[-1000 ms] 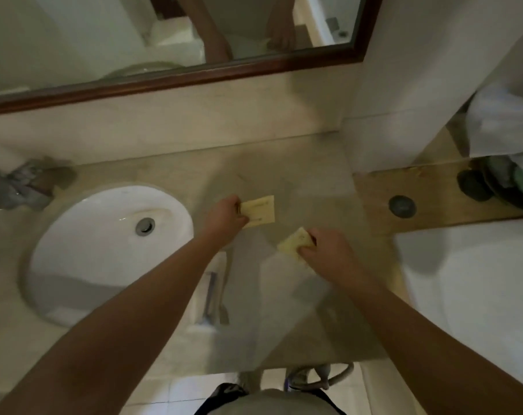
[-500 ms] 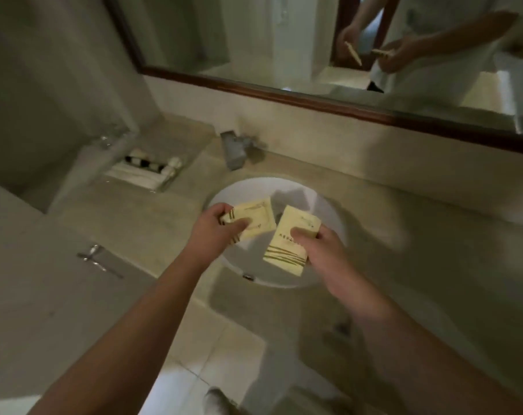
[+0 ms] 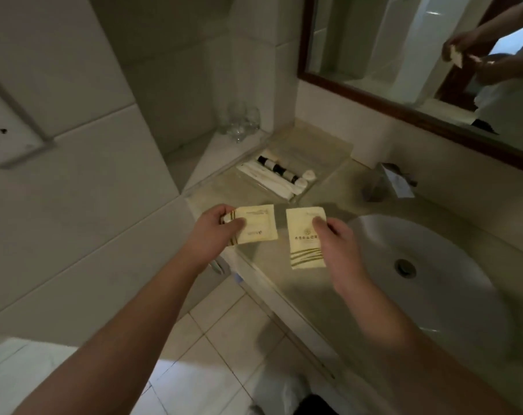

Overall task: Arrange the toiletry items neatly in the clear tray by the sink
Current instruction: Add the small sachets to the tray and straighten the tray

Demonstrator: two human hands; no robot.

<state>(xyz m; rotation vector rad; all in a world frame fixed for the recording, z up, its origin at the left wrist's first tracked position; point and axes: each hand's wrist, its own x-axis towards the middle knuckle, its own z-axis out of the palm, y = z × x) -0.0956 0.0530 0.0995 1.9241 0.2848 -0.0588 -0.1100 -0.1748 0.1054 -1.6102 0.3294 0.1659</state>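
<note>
Barely legible print on both packets (image 3: pixel 257 218).

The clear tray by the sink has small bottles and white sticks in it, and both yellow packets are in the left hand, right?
Not quite: the head view shows the left hand holding only one yellow packet, the right hand pinching the second packet. The clear tray does hold small bottles and white sticks.

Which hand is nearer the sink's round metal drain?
Right. The right hand is at the white sink's rim, left of the round metal drain; the left hand is farther left, by the counter's end. Each pinches a yellow paper sachet.
</note>
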